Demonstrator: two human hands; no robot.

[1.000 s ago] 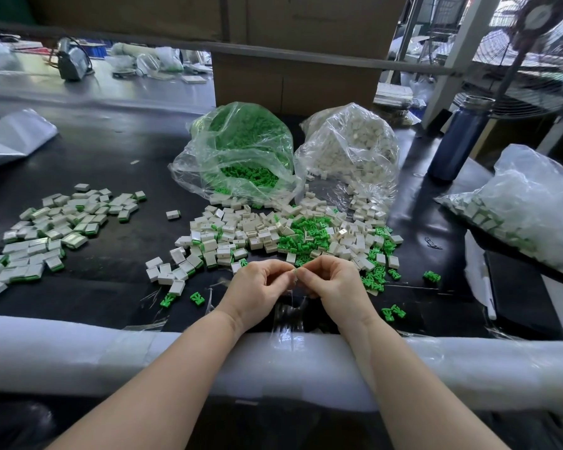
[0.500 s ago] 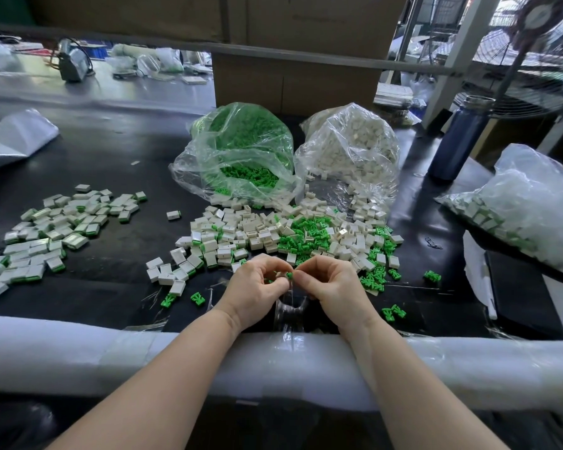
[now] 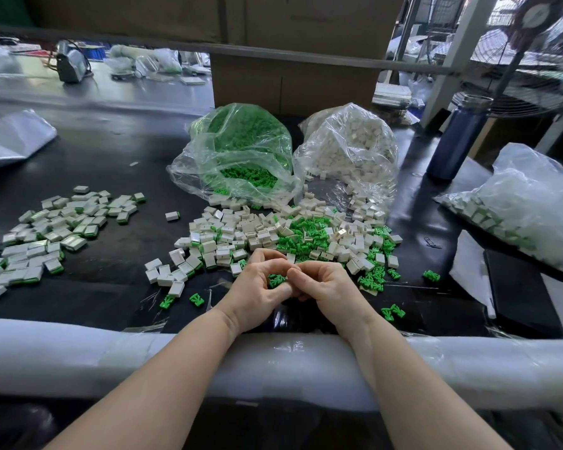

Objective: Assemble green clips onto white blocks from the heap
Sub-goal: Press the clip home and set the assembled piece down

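Where the black work surface (image 3: 111, 280) meets its white foam-wrapped front edge (image 3: 78, 355), your two hands come together with the fingertips touching. Your left hand (image 3: 257, 287) curls round a few green clips (image 3: 276, 280), which show in the ring of thumb and forefinger. Your right hand (image 3: 325, 287) is curled too, its fingertips pressed to the left; whether it holds a part I cannot tell.

Just beyond your knuckles lies the heap (image 3: 290, 235) of white blocks and loose green clips. Behind it stand two clear plastic bags, touching: the bag of green clips (image 3: 238, 154) on the left and the bag of white blocks (image 3: 351, 147) on the right. Far to your left the finished pieces (image 3: 56, 228) lie spread out.

A blue flask (image 3: 455, 138) stands at the right, near another filled bag (image 3: 527, 203). Cardboard boxes (image 3: 293, 43) rise behind, and a fan (image 3: 533, 60) stands at far right.
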